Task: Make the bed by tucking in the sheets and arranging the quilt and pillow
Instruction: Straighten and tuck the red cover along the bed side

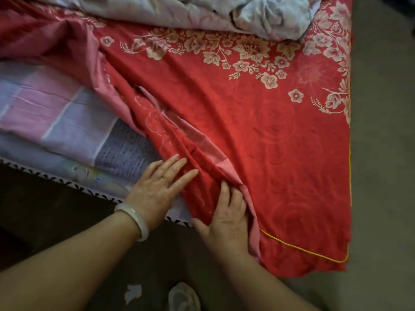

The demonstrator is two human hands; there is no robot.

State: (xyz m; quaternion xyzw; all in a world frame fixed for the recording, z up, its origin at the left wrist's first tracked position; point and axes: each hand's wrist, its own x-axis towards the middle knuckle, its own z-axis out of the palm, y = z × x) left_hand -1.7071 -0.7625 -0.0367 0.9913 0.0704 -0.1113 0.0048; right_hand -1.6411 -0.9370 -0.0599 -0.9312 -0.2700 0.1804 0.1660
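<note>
The red floral cotton sheet (269, 131) covers the bed's right side, and its bunched fold (170, 140) runs diagonally to the near edge. The left hand (157, 189) lies flat beside the fold, holding nothing. The right hand (226, 218) rests on it, fingertips hidden, grip unclear.

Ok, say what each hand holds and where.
Left hand holds nothing; straight fingers press a fold of the red floral sheet. Right hand has fingers tucked under that fold; a grip cannot be told.
</note>
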